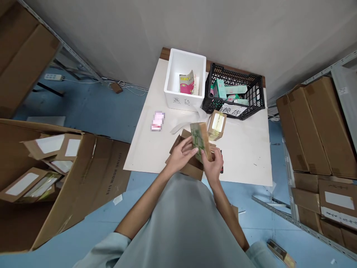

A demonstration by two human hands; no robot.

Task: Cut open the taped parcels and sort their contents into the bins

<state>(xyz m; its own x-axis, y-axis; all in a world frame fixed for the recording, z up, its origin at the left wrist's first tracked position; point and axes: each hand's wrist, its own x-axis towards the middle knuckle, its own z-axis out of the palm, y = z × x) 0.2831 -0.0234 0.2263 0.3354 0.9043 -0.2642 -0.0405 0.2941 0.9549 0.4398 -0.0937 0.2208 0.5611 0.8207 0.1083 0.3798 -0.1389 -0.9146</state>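
Above an open cardboard box (192,171), both hands hold a thick book (198,139) with a green cover and a tan side edge, tilted up toward me. My left hand (182,152) pinches its left edge with bent fingers and thumb. My right hand (213,163) is closed around its lower right part, the thumb on the cover. The box's flaps stand apart beneath the hands, and its inside is mostly hidden. A taped carton (216,124) with a white label lies just beyond the book.
On the white table (245,156) stand a white foam bin (184,98) with booklets and a black crate (234,106) with green boxes. Clear wrap (184,123) lies in front. A large carton (106,167) of parcels is at left; shelves of boxes (315,126) are at right.
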